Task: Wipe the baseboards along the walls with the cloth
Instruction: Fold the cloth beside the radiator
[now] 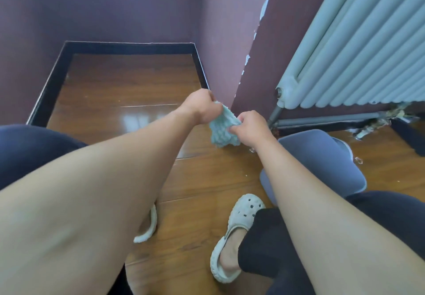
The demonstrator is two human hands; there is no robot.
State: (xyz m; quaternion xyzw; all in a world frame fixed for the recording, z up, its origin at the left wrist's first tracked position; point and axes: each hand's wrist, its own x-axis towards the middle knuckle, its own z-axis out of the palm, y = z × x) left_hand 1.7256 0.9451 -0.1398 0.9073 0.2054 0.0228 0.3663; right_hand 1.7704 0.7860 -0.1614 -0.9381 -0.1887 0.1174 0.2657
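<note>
Cloth (224, 129) held mid-air between both hands, just in front of wall corner, above wood floor (202, 179). Left hand (200, 108) gripped top edge, fingers curled. Right hand (250, 128) pinched side. Dark baseboard (128, 47) ran along alcove walls. Radiator (358, 48) at right.

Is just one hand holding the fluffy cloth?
No, the left hand and the right hand both grip the cloth, one at its top and one at its side.
</note>
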